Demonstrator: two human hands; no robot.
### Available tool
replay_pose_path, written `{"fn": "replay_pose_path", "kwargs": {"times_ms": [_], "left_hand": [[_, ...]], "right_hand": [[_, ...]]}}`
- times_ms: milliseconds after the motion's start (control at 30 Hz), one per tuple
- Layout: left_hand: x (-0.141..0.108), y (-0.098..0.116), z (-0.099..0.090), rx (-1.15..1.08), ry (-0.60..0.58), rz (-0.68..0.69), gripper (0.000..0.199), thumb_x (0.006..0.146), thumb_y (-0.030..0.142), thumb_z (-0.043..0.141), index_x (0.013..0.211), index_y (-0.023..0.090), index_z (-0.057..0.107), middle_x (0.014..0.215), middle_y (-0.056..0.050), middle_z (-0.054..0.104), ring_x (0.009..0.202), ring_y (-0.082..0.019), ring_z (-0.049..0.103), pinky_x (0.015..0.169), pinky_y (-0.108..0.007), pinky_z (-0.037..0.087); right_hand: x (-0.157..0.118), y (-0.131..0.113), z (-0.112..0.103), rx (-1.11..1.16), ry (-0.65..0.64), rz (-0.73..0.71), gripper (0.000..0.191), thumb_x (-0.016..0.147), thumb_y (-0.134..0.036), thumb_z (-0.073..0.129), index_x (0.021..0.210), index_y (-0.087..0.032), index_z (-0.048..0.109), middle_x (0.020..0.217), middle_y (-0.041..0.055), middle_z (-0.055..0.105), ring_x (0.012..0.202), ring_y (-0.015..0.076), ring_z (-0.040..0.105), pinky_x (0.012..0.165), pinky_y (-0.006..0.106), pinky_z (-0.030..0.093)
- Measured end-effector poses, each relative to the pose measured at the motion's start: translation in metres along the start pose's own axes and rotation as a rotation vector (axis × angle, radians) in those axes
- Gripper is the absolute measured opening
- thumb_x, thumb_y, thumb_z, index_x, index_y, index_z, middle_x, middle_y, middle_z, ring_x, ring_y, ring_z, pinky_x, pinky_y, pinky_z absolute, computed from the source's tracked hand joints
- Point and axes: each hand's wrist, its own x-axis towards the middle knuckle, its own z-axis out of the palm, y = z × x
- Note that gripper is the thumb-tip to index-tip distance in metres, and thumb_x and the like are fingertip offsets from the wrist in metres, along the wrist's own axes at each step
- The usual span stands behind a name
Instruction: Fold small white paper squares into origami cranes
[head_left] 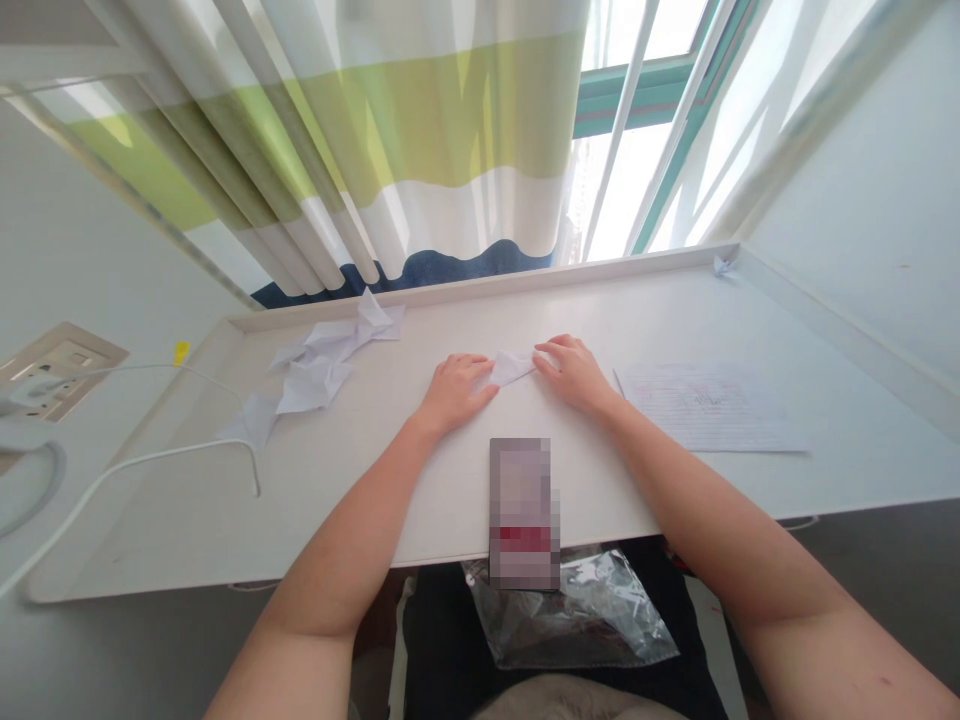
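Note:
A small folded white paper [511, 368] lies on the white desk [450, 500] between my hands. My left hand [456, 388] holds its left end, with the thumb and fingers closed around that edge. At the right end, my right hand [571, 370] pinches the paper between thumb and index finger. Several folded white paper pieces [315, 375] sit in a loose group at the desk's left side. A phone [523, 510], blurred on its screen, rests at the front edge of the desk, below my hands.
A written sheet [709, 408] lies right of my right arm, with a thin pen-like stick [619, 384] at its edge. A white cable [187, 450] crosses the left side. Clear plastic [600, 610] is on my lap. A small paper piece [724, 265] sits in the far right corner.

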Motion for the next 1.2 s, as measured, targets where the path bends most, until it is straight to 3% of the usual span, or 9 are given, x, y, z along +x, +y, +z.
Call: {"fn": "replay_pose_path", "kwargs": {"times_ms": [100, 267, 500, 767, 833, 900, 967, 1100, 1200], "left_hand": [[0.0, 0.0, 0.001, -0.036, 0.013, -0.015, 0.045, 0.1, 0.044, 0.066, 0.139, 0.024, 0.075, 0.147, -0.011, 0.071, 0.141, -0.034, 0.057, 0.125, -0.057, 0.043], [-0.004, 0.001, -0.002, -0.048, 0.033, 0.04, 0.046, 0.1, 0.039, 0.066, 0.143, 0.022, 0.071, 0.147, -0.012, 0.07, 0.141, -0.033, 0.056, 0.125, -0.055, 0.043], [-0.007, 0.001, -0.003, -0.051, 0.029, 0.122, 0.069, 0.1, 0.029, 0.062, 0.168, 0.032, 0.047, 0.158, -0.011, 0.061, 0.148, -0.032, 0.05, 0.128, -0.054, 0.04], [-0.006, -0.001, -0.002, -0.099, 0.019, 0.156, 0.075, 0.102, 0.028, 0.058, 0.173, 0.036, 0.036, 0.156, -0.009, 0.059, 0.139, -0.03, 0.056, 0.121, -0.051, 0.046], [-0.006, -0.001, -0.002, -0.092, -0.001, 0.153, 0.07, 0.104, 0.029, 0.057, 0.171, 0.036, 0.041, 0.151, -0.009, 0.062, 0.133, -0.029, 0.059, 0.119, -0.05, 0.048], [-0.005, 0.0, -0.002, -0.054, -0.028, 0.14, 0.058, 0.105, 0.031, 0.056, 0.163, 0.034, 0.056, 0.146, -0.01, 0.065, 0.13, -0.03, 0.06, 0.117, -0.051, 0.049], [-0.006, 0.0, -0.002, 0.002, -0.028, 0.11, 0.046, 0.105, 0.034, 0.058, 0.148, 0.032, 0.071, 0.148, -0.011, 0.064, 0.135, -0.033, 0.057, 0.119, -0.055, 0.048], [-0.008, 0.001, -0.006, 0.075, 0.013, 0.065, 0.037, 0.1, 0.039, 0.068, 0.133, 0.029, 0.08, 0.169, -0.009, 0.051, 0.158, -0.038, 0.041, 0.132, -0.063, 0.032], [-0.007, 0.001, -0.01, 0.053, -0.037, 0.088, 0.033, 0.102, 0.038, 0.066, 0.13, 0.027, 0.079, 0.168, -0.007, 0.056, 0.163, -0.035, 0.039, 0.137, -0.063, 0.023]], "right_hand": [[-0.001, -0.009, -0.002, 0.036, -0.088, -0.054, 0.024, 0.1, -0.033, 0.066, 0.116, -0.024, 0.081, 0.125, 0.0127, 0.077, 0.122, 0.0336, 0.07, 0.12, 0.058, 0.045], [-0.004, -0.015, -0.007, 0.055, -0.105, -0.1, 0.02, 0.097, -0.026, 0.067, 0.115, -0.027, 0.077, 0.122, 0.0087, 0.08, 0.123, 0.0303, 0.073, 0.131, 0.063, 0.031], [-0.006, -0.018, -0.008, 0.12, -0.096, -0.199, 0.052, 0.096, -0.017, 0.062, 0.146, -0.03, 0.064, 0.136, 0.0091, 0.077, 0.131, 0.0323, 0.07, 0.125, 0.061, 0.041], [-0.007, -0.029, -0.014, 0.232, -0.033, -0.262, 0.04, 0.098, -0.022, 0.065, 0.137, -0.027, 0.064, 0.137, 0.0117, 0.075, 0.128, 0.0321, 0.069, 0.114, 0.054, 0.052], [-0.007, -0.03, -0.016, 0.215, -0.035, -0.28, 0.024, 0.098, -0.024, 0.065, 0.122, -0.028, 0.069, 0.132, 0.0112, 0.076, 0.125, 0.0324, 0.069, 0.11, 0.053, 0.053], [-0.006, -0.028, -0.016, 0.177, -0.074, -0.296, 0.008, 0.098, -0.025, 0.066, 0.104, -0.028, 0.071, 0.124, 0.0099, 0.078, 0.121, 0.0323, 0.07, 0.109, 0.054, 0.053], [-0.006, -0.025, -0.016, 0.155, -0.14, -0.305, 0.008, 0.096, -0.021, 0.065, 0.094, -0.028, 0.068, 0.117, 0.008, 0.08, 0.116, 0.0303, 0.072, 0.114, 0.057, 0.049], [-0.008, -0.014, -0.015, 0.178, -0.253, -0.257, 0.013, 0.091, -0.015, 0.06, 0.096, -0.027, 0.063, 0.124, 0.0067, 0.082, 0.119, 0.0266, 0.076, 0.13, 0.063, 0.034], [-0.009, -0.009, -0.016, 0.228, -0.29, -0.221, 0.013, 0.093, -0.015, 0.058, 0.1, -0.026, 0.063, 0.135, 0.0091, 0.08, 0.126, 0.0274, 0.074, 0.13, 0.064, 0.035]]}}
